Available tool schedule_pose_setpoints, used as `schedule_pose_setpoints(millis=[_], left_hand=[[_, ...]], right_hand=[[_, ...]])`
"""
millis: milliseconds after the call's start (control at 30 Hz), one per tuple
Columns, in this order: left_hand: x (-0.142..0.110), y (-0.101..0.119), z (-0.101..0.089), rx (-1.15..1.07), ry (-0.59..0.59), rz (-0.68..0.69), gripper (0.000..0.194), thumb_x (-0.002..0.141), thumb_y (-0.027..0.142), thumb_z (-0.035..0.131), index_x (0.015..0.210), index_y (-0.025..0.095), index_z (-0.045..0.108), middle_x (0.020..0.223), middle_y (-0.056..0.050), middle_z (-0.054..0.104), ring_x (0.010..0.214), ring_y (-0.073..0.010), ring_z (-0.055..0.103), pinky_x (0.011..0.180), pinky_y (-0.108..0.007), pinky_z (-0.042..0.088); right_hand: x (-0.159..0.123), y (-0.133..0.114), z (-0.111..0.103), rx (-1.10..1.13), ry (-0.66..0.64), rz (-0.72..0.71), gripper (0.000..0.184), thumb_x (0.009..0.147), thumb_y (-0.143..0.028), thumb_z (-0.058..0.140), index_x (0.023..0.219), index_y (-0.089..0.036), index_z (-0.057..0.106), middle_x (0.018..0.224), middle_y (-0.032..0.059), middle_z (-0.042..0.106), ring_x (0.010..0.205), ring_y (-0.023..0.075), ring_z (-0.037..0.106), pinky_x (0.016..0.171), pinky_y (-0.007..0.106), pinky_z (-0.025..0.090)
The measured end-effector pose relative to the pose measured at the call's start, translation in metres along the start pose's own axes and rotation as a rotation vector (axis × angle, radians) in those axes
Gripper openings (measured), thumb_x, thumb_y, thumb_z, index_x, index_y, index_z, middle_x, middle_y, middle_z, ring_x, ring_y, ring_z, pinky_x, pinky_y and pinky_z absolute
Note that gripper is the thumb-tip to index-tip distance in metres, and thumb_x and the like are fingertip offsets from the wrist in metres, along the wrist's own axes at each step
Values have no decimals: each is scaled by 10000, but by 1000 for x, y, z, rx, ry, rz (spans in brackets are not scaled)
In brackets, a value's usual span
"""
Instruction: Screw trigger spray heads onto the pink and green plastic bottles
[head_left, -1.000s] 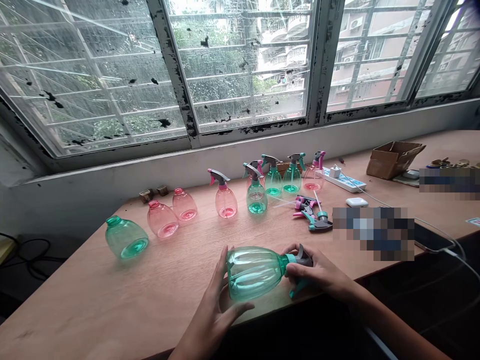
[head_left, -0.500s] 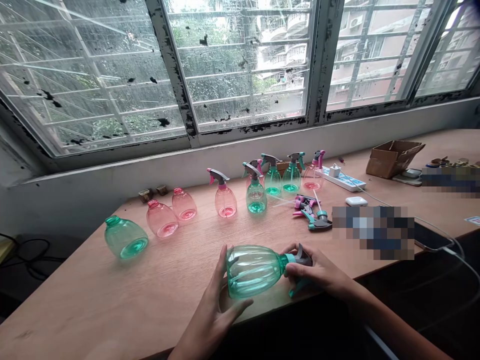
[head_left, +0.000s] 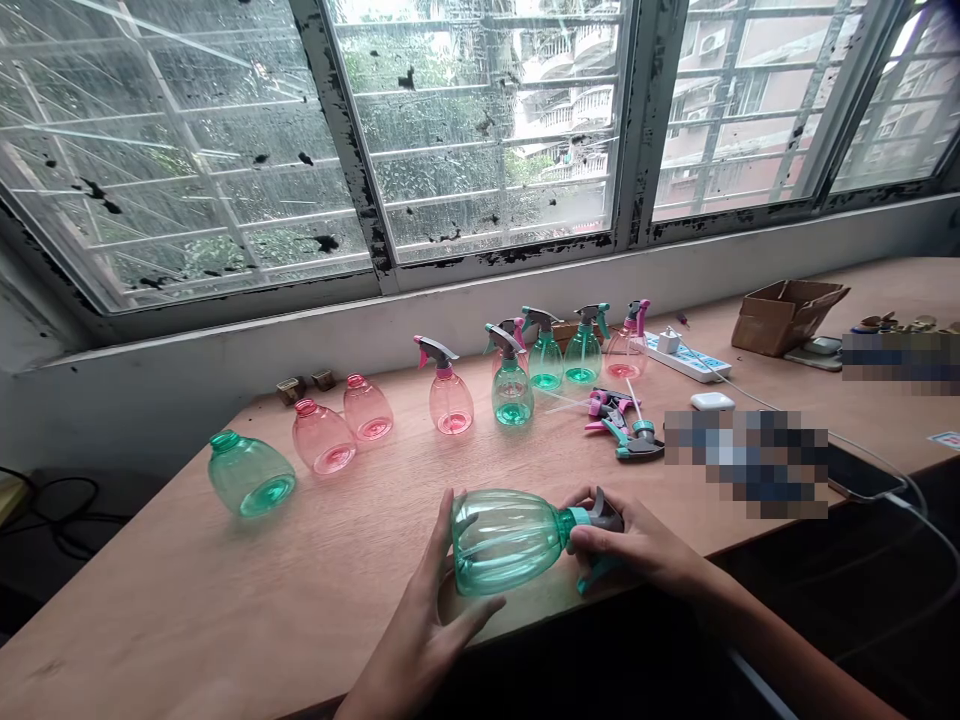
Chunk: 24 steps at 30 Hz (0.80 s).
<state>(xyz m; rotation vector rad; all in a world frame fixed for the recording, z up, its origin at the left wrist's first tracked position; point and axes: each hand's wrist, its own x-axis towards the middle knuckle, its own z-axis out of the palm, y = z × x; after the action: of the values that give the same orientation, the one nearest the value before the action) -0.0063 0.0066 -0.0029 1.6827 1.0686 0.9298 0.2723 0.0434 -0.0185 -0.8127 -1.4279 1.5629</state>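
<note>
A clear green spray bottle (head_left: pixel 504 540) lies on its side near the front edge of the wooden table (head_left: pixel 187 610). My left hand (head_left: pixel 427 615) cups the bottle's base, thumb under it and fingers up its far side. My right hand (head_left: pixel 637 545) is closed round the grey and teal trigger head (head_left: pixel 600 520) seated on the bottle's neck. A capless green bottle (head_left: pixel 247 476) and two capless pink bottles (head_left: pixel 324 440) lie at the left. Several finished spray bottles (head_left: pixel 513 385) stand further back. Loose trigger heads (head_left: pixel 626 425) lie just beyond my right hand.
A white power strip (head_left: pixel 686 360) and a small white case (head_left: pixel 712 402) lie at the right, with a cardboard box (head_left: pixel 787 315) behind them. A phone on a cable (head_left: pixel 862 475) rests near the table's right front edge. A window runs along the back.
The held bottle has shifted very slightly upward and turned a little in my hands. Nothing else has moved.
</note>
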Motion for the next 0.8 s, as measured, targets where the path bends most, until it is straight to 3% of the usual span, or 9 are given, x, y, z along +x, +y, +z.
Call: schedule_pose_setpoints(millis=[67, 200, 333, 500, 800], left_hand=[[-1, 2, 2, -5, 3, -1, 898, 916, 368, 658, 1544, 474, 25, 1649, 9, 243, 1483, -294, 304, 1231, -524, 177], [-3, 5, 2, 48, 22, -20, 980, 886, 363, 699, 1558, 426, -11, 1663, -8, 200, 1515, -302, 206, 1242, -533, 89], [-2, 4, -1, 61, 18, -32, 941, 876, 397, 706, 1573, 368, 74, 1675, -34, 160, 1527, -332, 138, 1242, -537, 79], [-2, 7, 4, -30, -3, 6, 913, 908, 374, 669, 1548, 457, 23, 1670, -8, 177, 1498, -302, 264, 1219, -507, 228], [-6, 9, 3, -2, -6, -13, 928, 903, 441, 659, 1568, 388, 14, 1657, -62, 227, 1501, -313, 254, 1234, -523, 137]], right_hand=[[1, 0, 0, -7, -1, -1, 306, 863, -348, 752, 1051, -163, 597, 752, -8, 734, 637, 164, 706, 636, 290, 572], [0, -1, -1, -23, -9, -8, 288, 874, -339, 744, 1046, -158, 601, 709, -12, 737, 646, 156, 704, 654, 271, 555], [0, 0, -1, -7, -15, -5, 288, 868, -348, 748, 1026, -164, 593, 741, -5, 748, 645, 157, 706, 653, 277, 558], [1, -1, 0, -10, -15, -3, 267, 884, -359, 726, 1006, -168, 585, 743, 3, 757, 647, 160, 710, 659, 278, 553], [-1, -2, 1, 12, -17, 17, 292, 863, -386, 738, 1005, -181, 586, 722, 2, 747, 633, 174, 706, 655, 296, 546]])
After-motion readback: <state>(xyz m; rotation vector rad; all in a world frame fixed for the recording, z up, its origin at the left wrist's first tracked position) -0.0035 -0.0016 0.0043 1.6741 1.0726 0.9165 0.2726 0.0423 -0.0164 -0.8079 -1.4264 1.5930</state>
